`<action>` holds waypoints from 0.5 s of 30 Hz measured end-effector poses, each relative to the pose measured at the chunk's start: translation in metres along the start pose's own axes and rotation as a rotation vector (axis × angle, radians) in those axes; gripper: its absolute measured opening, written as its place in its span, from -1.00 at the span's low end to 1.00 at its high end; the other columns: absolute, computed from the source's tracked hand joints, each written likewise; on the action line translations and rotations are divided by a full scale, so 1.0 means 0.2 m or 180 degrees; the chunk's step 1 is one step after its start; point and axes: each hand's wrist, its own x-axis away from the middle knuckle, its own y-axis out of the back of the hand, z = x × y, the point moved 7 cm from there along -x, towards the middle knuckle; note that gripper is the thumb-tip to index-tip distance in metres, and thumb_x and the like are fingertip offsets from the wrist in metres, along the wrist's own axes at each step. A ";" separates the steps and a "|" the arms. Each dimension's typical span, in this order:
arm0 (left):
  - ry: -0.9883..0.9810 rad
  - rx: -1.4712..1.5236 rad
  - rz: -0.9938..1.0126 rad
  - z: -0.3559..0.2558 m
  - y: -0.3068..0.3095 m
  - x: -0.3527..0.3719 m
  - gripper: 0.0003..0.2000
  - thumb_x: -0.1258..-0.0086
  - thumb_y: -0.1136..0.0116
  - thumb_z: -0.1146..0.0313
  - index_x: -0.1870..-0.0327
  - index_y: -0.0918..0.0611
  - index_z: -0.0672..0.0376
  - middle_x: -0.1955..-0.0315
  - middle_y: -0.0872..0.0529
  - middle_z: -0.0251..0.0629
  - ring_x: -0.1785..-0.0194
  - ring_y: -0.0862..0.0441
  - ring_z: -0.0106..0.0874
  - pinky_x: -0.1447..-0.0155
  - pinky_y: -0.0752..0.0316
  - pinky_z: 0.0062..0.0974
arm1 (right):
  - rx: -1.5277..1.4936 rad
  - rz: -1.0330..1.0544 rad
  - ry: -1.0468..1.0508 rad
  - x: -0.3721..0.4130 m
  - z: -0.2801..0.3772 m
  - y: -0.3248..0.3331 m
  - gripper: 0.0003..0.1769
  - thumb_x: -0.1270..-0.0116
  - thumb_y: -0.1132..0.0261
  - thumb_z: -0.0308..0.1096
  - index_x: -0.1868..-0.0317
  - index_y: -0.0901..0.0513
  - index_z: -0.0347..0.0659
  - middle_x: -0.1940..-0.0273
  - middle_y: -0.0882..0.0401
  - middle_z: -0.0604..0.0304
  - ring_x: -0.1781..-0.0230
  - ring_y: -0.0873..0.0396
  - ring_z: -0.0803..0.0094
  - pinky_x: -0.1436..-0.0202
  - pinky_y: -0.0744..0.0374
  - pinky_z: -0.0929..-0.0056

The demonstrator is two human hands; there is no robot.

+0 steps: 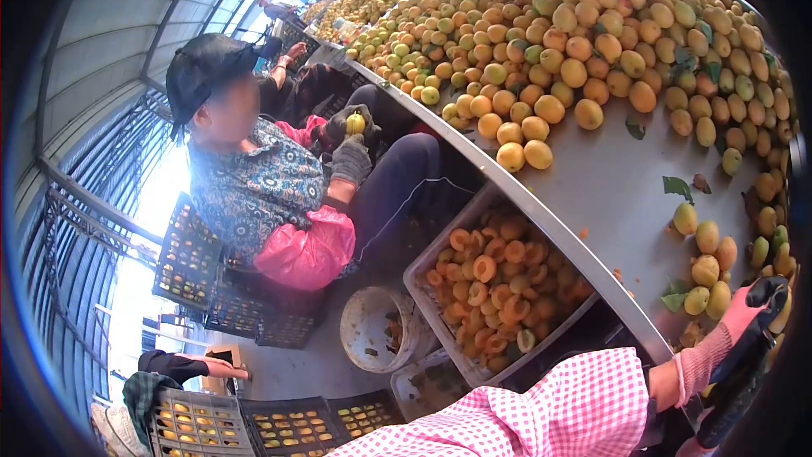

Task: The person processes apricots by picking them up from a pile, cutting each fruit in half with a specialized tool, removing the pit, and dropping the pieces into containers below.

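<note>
My left hand (751, 306), in a pink glove with black-coated fingers, is at the far right beside whole apricots (705, 271) on the metal table. Its fingers curl inward, and what they hold, if anything, is hidden. A pink-and-white checked sleeve (567, 398) covers that arm. My right hand (719, 415) shows only in part at the lower right, as a dark glove near the left one. Its fingers are too dark and cut off to read. A large heap of apricots (584, 42) covers the far part of the table.
Below the table edge (541, 211) stands a crate (420, 275) of halved apricots (499, 288). Next to it are a dirty white bucket (359, 322) and a co-worker (262, 178) with grey gloves holding an apricot (355, 123). Dark slatted crates (296, 423) with apricots stand at the bottom.
</note>
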 end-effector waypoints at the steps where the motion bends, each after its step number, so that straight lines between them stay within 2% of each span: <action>1: 0.0002 0.0013 -0.0005 -0.01 0.01 0.00 -0.65 -0.41 -0.07 0.25 -0.16 -0.48 0.16 0.03 -0.57 -0.29 0.03 -0.55 -0.42 -0.15 -0.45 -0.43 | 0.0023 0.0021 0.0010 -0.01 0.00 -0.01 -0.83 -0.34 -0.24 -0.39 0.16 -0.53 -0.32 0.45 -0.57 -0.03 0.50 -0.57 -0.02 0.48 -0.47 0.15; 15: 0.0042 0.0021 -0.0031 -0.09 0.11 0.00 -0.65 -0.40 -0.08 0.25 -0.15 -0.48 0.18 0.04 -0.58 -0.27 0.04 -0.57 -0.39 -0.14 -0.48 -0.42 | 0.0147 0.0130 0.0065 -0.08 0.03 -0.08 -0.81 -0.32 -0.27 -0.34 0.20 -0.53 -0.30 0.50 -0.56 -0.05 0.52 -0.57 -0.05 0.52 -0.46 0.14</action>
